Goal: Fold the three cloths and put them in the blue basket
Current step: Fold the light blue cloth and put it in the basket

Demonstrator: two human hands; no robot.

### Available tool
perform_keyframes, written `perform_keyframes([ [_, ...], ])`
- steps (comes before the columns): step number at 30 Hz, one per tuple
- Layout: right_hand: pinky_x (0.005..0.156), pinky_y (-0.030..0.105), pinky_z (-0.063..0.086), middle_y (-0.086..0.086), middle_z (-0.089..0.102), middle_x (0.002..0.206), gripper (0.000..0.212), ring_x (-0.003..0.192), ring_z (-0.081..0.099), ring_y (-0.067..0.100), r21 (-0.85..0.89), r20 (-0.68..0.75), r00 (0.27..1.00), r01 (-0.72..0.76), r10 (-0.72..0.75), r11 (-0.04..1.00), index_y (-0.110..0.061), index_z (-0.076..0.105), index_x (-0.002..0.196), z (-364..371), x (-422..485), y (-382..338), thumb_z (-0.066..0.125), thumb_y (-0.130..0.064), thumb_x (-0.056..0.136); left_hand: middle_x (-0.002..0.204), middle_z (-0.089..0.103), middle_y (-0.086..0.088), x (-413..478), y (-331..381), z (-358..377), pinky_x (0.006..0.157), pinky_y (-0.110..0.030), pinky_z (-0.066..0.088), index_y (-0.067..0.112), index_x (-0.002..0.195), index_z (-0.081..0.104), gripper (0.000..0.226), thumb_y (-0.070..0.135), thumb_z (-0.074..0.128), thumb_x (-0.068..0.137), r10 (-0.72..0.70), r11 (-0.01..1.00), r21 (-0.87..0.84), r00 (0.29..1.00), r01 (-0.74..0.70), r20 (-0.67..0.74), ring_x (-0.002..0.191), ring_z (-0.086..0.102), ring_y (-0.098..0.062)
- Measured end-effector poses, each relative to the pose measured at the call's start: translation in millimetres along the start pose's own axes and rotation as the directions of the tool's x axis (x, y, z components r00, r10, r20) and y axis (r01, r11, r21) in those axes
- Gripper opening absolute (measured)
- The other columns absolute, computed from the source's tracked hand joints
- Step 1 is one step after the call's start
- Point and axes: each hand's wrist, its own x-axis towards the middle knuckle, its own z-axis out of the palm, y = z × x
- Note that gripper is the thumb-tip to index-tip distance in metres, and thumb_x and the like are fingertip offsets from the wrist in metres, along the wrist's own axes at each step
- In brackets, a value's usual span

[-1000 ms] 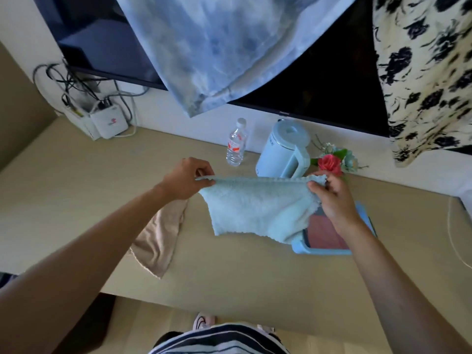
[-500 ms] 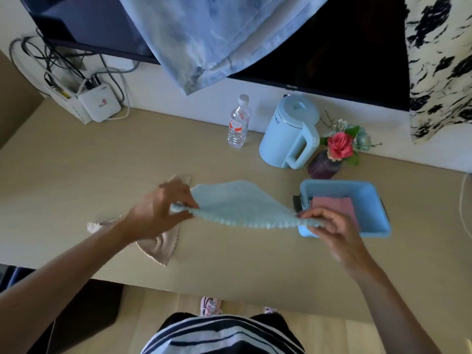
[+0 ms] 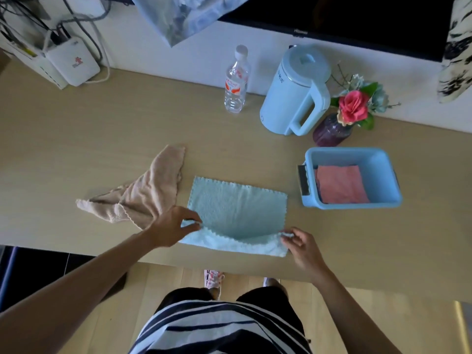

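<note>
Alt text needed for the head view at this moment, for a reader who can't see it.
Two hands pinch the near corners of a light blue cloth lying on a wooden table, left hand and right hand. A crumpled beige cloth lies to its left; a pink cloth lies folded in the blue basket to its right.

Single view only — head-worn wide-angle camera, looking forward and steeply down over the table [image 3: 76, 139] from its near edge. Close range: both forearms enter from the bottom corners, the person's striped shirt [image 3: 217, 325] fills bottom centre. Far wall [image 3: 204, 57] runs along the top — edges bowed by the lens.
</note>
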Motion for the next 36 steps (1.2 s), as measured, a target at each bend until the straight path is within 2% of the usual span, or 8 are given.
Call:
perform_keyframes([
  [6,0.056,0.027,0.033,0.006,0.052,0.066,0.018,0.062,0.045,0.013,0.088,-0.191,0.981,-0.015,0.032,0.996,0.001,0.061,0.082,4.6,29.7,-3.7,0.067,-0.011,0.092,0.09,0.076,0.005,45.3,10.4,-6.6,0.078,-0.021,0.053,0.015,0.093,0.078,0.011,0.022,0.075,0.086,-0.152,0.983,-0.128,0.975,0.132,-0.163,0.081,0.069,-0.007],
  [10,0.055,0.028,0.032,0.01,0.049,0.074,0.029,0.068,0.042,0.016,0.134,-0.265,0.963,-0.021,0.056,0.991,0.012,0.056,0.09,11.1,50.4,-11.0,0.065,-0.015,0.092,0.076,0.07,0.012,68.7,10.4,-6.7,0.058,-0.014,0.047,0.022,0.089,0.077,0.005,0.025,0.075,0.086,-0.229,0.969,-0.15,0.947,0.198,-0.225,0.06,0.061,0.001],
  [16,0.044,0.016,0.023,-0.001,0.036,0.059,0.028,0.044,0.03,0.002,0.086,-0.399,0.917,0.02,0.016,0.996,-0.013,0.043,0.07,32.3,76.6,-23.2,0.056,-0.01,0.094,0.077,0.067,0.007,91.6,4.3,-7.1,0.051,-0.001,0.033,0.016,0.095,0.077,0.012,0.025,0.073,0.087,-0.282,0.959,-0.111,0.923,0.261,-0.264,0.062,0.055,0.008],
  [19,0.053,0.025,0.025,0.001,0.032,0.063,0.03,0.054,0.027,0.005,0.049,-0.458,0.889,0.022,0.003,0.999,-0.016,0.038,0.069,39.0,91.7,-20.6,0.054,-0.011,0.094,0.077,0.068,0.006,100.7,-0.5,-6.1,0.055,-0.008,0.036,0.016,0.095,0.078,0.013,0.024,0.071,0.087,-0.285,0.959,-0.093,0.916,0.27,-0.281,0.069,0.061,-0.01],
  [26,0.063,0.038,0.036,-0.002,0.039,0.067,0.024,0.064,0.036,0.018,-0.087,-0.532,0.846,-0.002,-0.045,0.996,-0.018,0.043,0.072,42.0,112.3,-6.5,0.055,-0.017,0.093,0.087,0.072,0.002,110.9,-7.5,-0.5,0.071,-0.026,0.047,0.016,0.1,0.075,0.016,0.025,0.072,0.086,-0.264,0.963,-0.021,0.921,0.269,-0.287,0.081,0.064,-0.018],
  [28,0.074,0.041,0.046,0.003,0.055,0.083,0.008,0.076,0.05,0.021,-0.174,-0.52,0.849,0.002,-0.094,0.985,-0.011,0.057,0.096,43.8,103.7,-7.2,0.06,-0.017,0.094,0.103,0.068,-0.003,109.0,-8.5,2.0,0.085,-0.036,0.049,0.017,0.111,0.068,0.029,0.026,0.072,0.084,-0.164,0.957,0.167,0.919,0.236,-0.358,0.097,0.062,-0.025],
  [31,0.09,0.043,0.045,0.008,0.058,0.117,0.046,0.107,0.055,0.027,-0.435,-0.523,0.823,-0.035,-0.221,0.9,-0.011,0.05,0.129,53.8,80.5,-8.2,0.067,-0.018,0.087,0.109,0.057,-0.007,96.6,7.4,14.4,0.083,-0.039,0.044,0.019,0.113,0.063,0.03,0.022,0.069,0.083,-0.022,0.923,0.335,0.895,0.189,-0.445,0.1,0.054,-0.027],
  [36,0.094,0.039,0.039,0.003,0.05,0.126,0.048,0.117,0.05,0.026,-0.765,-0.191,0.849,0.186,-0.493,0.617,-0.019,0.055,0.124,79.4,49.8,-8.7,0.068,-0.017,0.077,0.109,0.054,-0.003,58.4,36.0,71.0,0.074,-0.037,0.051,0.018,0.11,0.059,0.024,0.028,0.064,0.088,-0.108,0.935,0.306,0.966,0.18,-0.236,0.097,0.055,-0.022],
])
